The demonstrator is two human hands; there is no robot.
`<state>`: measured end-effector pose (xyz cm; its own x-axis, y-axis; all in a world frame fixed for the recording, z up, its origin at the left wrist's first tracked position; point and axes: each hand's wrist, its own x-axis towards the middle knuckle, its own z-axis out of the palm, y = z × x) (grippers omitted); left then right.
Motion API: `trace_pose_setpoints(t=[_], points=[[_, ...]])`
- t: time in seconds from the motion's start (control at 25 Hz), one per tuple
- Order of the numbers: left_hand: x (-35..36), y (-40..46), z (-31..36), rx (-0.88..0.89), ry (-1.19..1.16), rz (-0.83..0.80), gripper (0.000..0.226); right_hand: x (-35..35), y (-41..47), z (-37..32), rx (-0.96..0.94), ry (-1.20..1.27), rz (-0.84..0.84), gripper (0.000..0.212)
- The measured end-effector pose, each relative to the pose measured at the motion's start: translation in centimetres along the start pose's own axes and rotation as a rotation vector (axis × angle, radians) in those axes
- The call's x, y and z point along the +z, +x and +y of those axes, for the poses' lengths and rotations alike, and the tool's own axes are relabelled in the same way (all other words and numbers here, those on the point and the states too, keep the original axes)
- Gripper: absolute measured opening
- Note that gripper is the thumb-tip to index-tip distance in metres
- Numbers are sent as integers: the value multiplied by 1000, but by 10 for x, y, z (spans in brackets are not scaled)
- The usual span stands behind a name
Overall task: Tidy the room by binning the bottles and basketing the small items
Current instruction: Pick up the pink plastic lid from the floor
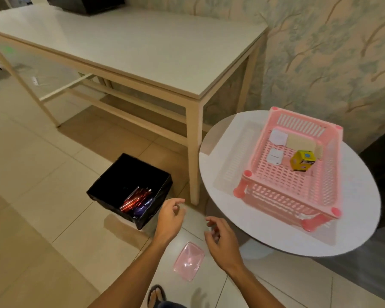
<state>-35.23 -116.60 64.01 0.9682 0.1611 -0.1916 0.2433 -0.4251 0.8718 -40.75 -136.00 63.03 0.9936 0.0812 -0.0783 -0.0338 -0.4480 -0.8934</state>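
A black bin (111, 185) stands on the tiled floor with red and blue bottles (136, 201) lying inside. On the round white table (265, 236) sits a pink slotted basket (282, 196) holding a yellow box (302, 160), two white items (275, 156) and a beige block (300, 140). A pink flat tray (189, 261) lies on the floor between my arms. My left hand (170, 218) hovers just right of the bin, fingers loosely apart and holding nothing. My right hand (222, 238) hangs above the floor beside the round table's edge, also holding nothing.
A long cream table (142, 52) runs along the wallpapered wall, with a dark box (87, 4) at its far end. Its leg (193, 152) stands between bin and round table. My sandalled foot (157, 295) shows at the bottom edge.
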Motion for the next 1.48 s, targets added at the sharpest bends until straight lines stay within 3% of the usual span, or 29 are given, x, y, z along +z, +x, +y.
trace_pose_setpoints(t=[0.36, 0.56, 0.72, 0.96, 1.32, 1.48], points=[[-77, 47, -102, -193, 159, -262, 32, 110, 17, -4, 263, -103, -146, 40], [-64, 50, -138, -308, 193, -391, 33, 122, 4, 17, 461, -119, -235, 40], [-27, 49, -172, -417, 182, -400, 35, 122, 7, 50, 564, -141, -328, 38], [37, 67, -255, -518, 202, -444, 35, 151, 65, 150, 595, -293, -557, 36], [118, 78, -444, -592, 342, -606, 43, 247, 85, 349, 866, -261, -529, 36], [145, 94, -524, -575, 433, -664, 49, 294, 73, 427, 964, -284, -622, 37]])
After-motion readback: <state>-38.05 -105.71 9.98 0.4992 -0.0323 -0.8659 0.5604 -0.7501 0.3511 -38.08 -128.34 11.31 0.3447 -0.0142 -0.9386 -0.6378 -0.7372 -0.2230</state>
